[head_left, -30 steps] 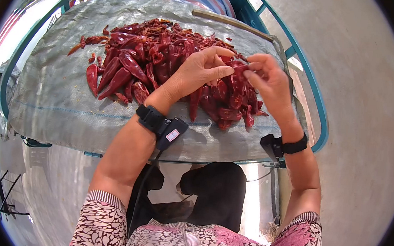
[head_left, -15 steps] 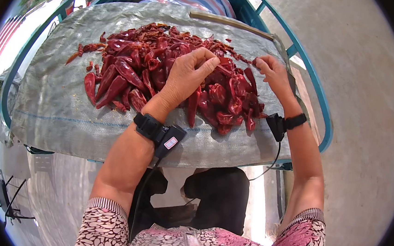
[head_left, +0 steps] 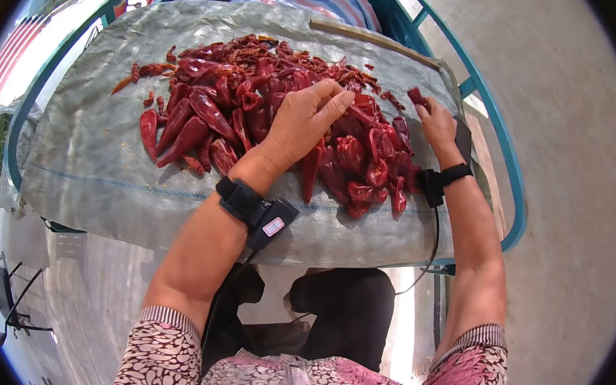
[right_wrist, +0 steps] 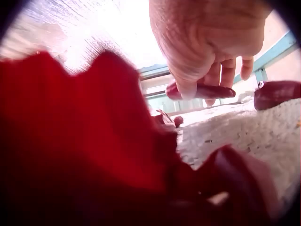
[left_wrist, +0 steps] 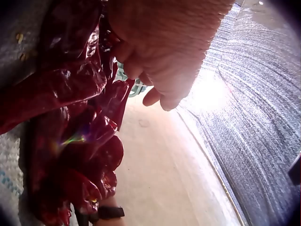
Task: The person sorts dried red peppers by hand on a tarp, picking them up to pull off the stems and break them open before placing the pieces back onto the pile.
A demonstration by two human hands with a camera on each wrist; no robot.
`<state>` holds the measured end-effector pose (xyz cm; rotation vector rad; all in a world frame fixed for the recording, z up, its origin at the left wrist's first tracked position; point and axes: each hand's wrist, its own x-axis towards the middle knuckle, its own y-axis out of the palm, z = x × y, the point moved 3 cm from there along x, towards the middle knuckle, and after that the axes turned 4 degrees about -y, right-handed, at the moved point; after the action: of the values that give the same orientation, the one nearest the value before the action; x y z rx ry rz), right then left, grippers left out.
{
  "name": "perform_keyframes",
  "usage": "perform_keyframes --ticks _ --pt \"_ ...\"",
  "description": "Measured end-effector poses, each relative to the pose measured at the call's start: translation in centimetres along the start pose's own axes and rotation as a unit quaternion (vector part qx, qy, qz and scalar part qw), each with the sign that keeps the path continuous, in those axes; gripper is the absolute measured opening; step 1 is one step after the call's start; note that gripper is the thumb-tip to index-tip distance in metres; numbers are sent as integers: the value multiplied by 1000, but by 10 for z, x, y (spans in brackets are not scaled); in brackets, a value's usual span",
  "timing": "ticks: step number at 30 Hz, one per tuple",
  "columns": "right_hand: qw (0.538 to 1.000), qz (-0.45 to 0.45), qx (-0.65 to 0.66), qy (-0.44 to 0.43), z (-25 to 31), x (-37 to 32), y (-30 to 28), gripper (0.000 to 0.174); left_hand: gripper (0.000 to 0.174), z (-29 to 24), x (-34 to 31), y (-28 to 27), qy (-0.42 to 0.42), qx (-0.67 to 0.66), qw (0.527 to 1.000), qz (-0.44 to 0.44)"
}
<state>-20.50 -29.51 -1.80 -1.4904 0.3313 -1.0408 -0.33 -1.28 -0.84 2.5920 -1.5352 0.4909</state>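
A heap of dark red peppers [head_left: 213, 109], whole and torn, lies on a grey-green woven sheet. My left hand [head_left: 305, 120] is over the heap's right part, its thumb close to the bent fingers. In the left wrist view, glossy peppers [left_wrist: 61, 89] lie beside this hand [left_wrist: 169, 47]; I cannot tell whether its fingertips hold one. Right of the heap, my right hand [head_left: 440, 127] pinches a piece of red pepper [head_left: 416, 96]. The right wrist view shows that pepper [right_wrist: 202, 91] between the thumb and fingers of the hand [right_wrist: 211, 37].
The woven sheet [head_left: 104, 205] covers a surface within the teal rail [head_left: 502, 164] of a cart. A wooden strip [head_left: 374, 40] lies along its back right edge. Behind is a striped bag [head_left: 330, 2]. Both wrists wear black cameras; a cable [head_left: 434, 239] hangs from the right one.
My right hand has moved away from the left hand, out to the right, and now holds up a pepper piece. The left hand has stayed over the heap, with only small shifts.
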Motion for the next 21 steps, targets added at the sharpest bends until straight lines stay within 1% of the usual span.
perform_keyframes --ticks 3,5,7,8,10,11,12,13,14,16,17,19,20,21 --pt "985 -5 165 -41 31 -11 -37 29 24 -1 0 0 21 1 1000 0" --pt "966 -50 206 -147 78 -37 -67 25 27 -4 -1 0 38 28 999 9" --pt "953 -70 222 -195 121 -66 -90 23 30 -8 -3 2 54 37 998 25" --pt "944 -73 205 -248 139 -79 -99 23 30 -8 -3 4 57 28 997 45" --pt "917 -78 171 -353 162 -102 -111 22 27 -6 -4 6 55 -38 995 68" --pt "918 -90 161 -352 161 -106 -114 22 26 -6 -4 6 54 -69 993 78" --pt "918 -101 152 -353 159 -110 -115 22 19 -8 -4 5 48 -72 992 86" --pt "917 -111 144 -355 158 -111 -115 22 17 -6 -3 6 56 -57 994 76" --pt "931 -130 98 -327 151 -109 -116 20 16 1 -1 8 64 -41 995 65" --pt "968 -103 92 -208 120 -96 -110 21 15 2 -1 6 70 -21 996 49" --pt "981 -88 88 -146 101 -90 -104 21 15 1 -1 5 56 -16 998 36" --pt "985 -92 85 -121 54 -78 -85 25 15 2 0 3 26 -6 1000 14" --pt "986 -94 82 -109 33 -75 -76 27 15 2 0 2 28 -2 1000 12" --pt "994 -82 26 -73 17 -74 -69 30 15 2 1 2 30 2 999 10"
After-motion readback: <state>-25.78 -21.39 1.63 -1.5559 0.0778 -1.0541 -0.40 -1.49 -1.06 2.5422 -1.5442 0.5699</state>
